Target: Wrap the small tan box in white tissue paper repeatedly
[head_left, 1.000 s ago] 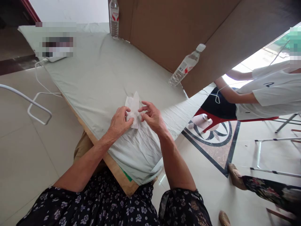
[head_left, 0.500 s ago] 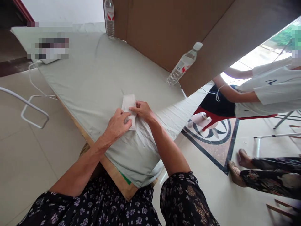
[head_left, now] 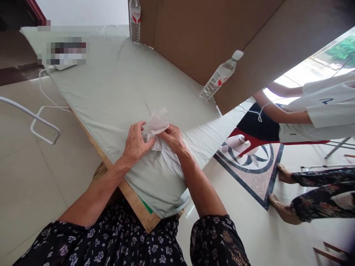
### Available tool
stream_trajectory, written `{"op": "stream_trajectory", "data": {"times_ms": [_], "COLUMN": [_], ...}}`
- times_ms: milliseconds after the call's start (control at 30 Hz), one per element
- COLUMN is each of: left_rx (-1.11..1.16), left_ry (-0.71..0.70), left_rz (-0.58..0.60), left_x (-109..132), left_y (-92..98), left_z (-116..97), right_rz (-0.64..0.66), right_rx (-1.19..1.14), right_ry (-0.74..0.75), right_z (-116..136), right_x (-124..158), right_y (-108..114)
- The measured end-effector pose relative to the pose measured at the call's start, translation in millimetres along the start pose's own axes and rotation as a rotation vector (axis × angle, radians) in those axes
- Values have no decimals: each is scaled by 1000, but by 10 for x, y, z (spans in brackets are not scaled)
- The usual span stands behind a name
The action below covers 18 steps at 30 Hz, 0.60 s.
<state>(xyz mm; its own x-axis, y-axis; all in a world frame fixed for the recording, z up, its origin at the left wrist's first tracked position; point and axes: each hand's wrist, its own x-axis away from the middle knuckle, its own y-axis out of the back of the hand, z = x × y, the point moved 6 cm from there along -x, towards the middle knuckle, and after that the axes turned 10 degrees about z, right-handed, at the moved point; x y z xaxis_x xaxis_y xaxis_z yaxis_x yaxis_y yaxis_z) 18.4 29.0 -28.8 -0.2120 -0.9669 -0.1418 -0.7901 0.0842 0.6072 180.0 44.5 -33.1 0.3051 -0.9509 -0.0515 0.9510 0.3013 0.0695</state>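
A thin white tissue (head_left: 157, 121) rises in a loose crumple over the cloth-covered table. My right hand (head_left: 173, 138) pinches its near right edge between thumb and fingers. Below it, a flat white folded piece (head_left: 156, 144), perhaps more tissue, lies on the cloth. My left hand (head_left: 135, 142) is at the left of both, its fingers curved and apart; the thumb tip rests at the edge of the flat piece. Part of the flat piece is hidden under the raised tissue.
Large brown cardboard (head_left: 194, 40) stands on the table (head_left: 111, 85), with a water bottle (head_left: 219, 77) leaning at it and another bottle (head_left: 135, 22) farther back. A white cable (head_left: 41, 122) hangs at the left. Other people (head_left: 294, 107) are at the right.
The white tissue was lying flat under both hands; its upper part is now lifted and crumpled in the right hand. The left hand's fingers have come off it and spread.
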Motion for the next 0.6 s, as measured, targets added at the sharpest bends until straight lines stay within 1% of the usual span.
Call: {"op": "stream_trajectory", "data": {"times_ms": [33,67,133,200,267,333,400,467,533,600], "left_rx": [10,27,81,148,212,257,304,387,500,581], "left_ry": [-23,-49,-82,-80,-68,-58,-25,33,77,78], "left_rz": [11,45,148,239,290,312,310,318,362,434], "left_x": [-14,-35,-76,-103,-115,-124,-142,-163,-171,-158], "left_y": [5,1,-22,-49,-72,-89,-81,-52,-17,11], "left_z": [4,7,21,51,78,84,77,62,32,-2], "right_rz": [21,42,86,131,153,116,49,-4,-7,-4], "right_rx": [51,109,231,372,544,701,771,707,514,302], "right_ry": [9,24,67,120,162,167,146,101,8,-91], "right_z": [46,97,194,244,227,162,105,80,56,36], "right_x": [41,86,191,316,436,506,501,430,331,258], "right_y": [-10,-16,-24,-46,-88,-126,-149,-149,-135,-121]}}
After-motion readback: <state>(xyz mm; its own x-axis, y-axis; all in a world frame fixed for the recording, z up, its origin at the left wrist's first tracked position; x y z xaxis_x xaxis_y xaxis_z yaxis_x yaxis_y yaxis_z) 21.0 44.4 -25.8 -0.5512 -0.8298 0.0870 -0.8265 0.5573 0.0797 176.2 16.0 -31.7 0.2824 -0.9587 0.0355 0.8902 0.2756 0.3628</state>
